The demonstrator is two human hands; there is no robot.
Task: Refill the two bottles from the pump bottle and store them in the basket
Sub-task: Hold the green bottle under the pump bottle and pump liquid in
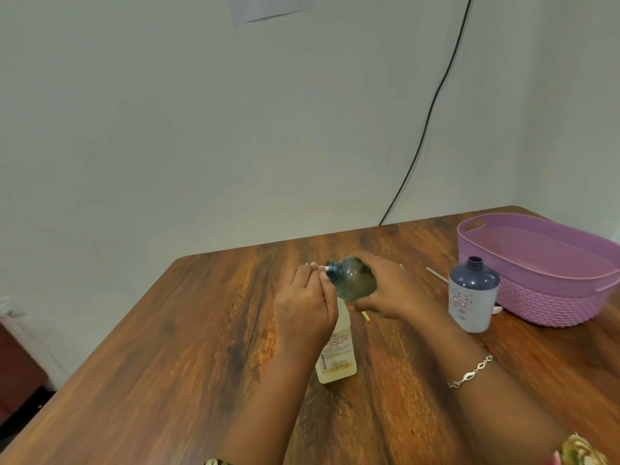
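Note:
My right hand [385,290] grips a clear blue-green bottle [352,278], tipped on its side with the open neck pointing left. My left hand [307,305] is closed over the white pump nozzle, whose tip touches that neck. Beneath the hands stands the pump bottle [337,354], pale yellow with a printed label, its top hidden by my left hand. A second bottle [473,295], white with a dark blue shoulder and no cap, stands upright to the right. A purple basket [550,297] sits behind it at the table's right edge.
The wooden table [167,364] meets a pale wall at its far edge. A black cable [426,129] runs down the wall. A thin white tube [436,274] lies near the uncapped bottle, and a small yellow piece [366,316] lies below my right hand.

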